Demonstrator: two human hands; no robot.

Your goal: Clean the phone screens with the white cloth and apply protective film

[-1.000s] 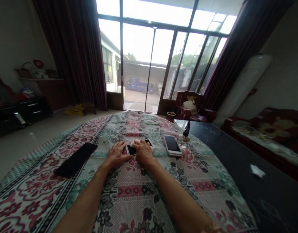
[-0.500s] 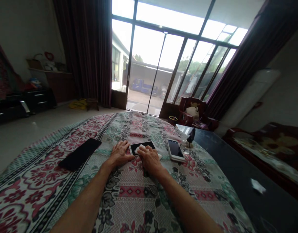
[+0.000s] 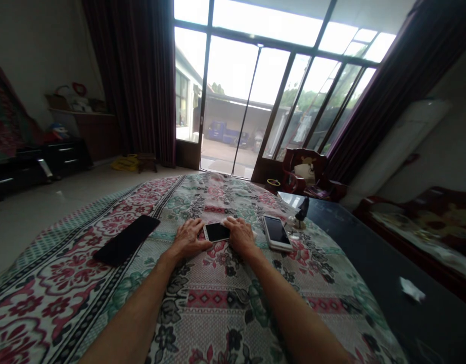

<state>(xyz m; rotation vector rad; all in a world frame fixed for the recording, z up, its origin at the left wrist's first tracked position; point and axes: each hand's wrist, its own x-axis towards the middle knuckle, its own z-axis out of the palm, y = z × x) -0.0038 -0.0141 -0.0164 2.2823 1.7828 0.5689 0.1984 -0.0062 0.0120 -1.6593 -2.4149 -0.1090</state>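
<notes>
A white-framed phone (image 3: pixel 216 232) with a dark screen lies flat on the flowered cloth (image 3: pixel 202 298) between my hands. My left hand (image 3: pixel 188 238) rests on the cloth with its fingers against the phone's left end. My right hand (image 3: pixel 240 235) lies over the phone's right end, fingers curled down; a bit of white wipe peeks out beneath its fingers. A second white phone (image 3: pixel 277 232) lies just right of my right hand. A black phone (image 3: pixel 127 239) lies face down further left.
A small dark figurine on a clear base (image 3: pixel 301 212) stands by the second phone, at the edge of a dark glossy table (image 3: pixel 384 283) with a white scrap (image 3: pixel 413 289) on it. Glass doors, curtains, a red chair and a sofa lie beyond.
My right hand slid from the middle of the phone's screen to its right end, uncovering the screen. The left hand stayed at the left end. The camera shifted slightly.
</notes>
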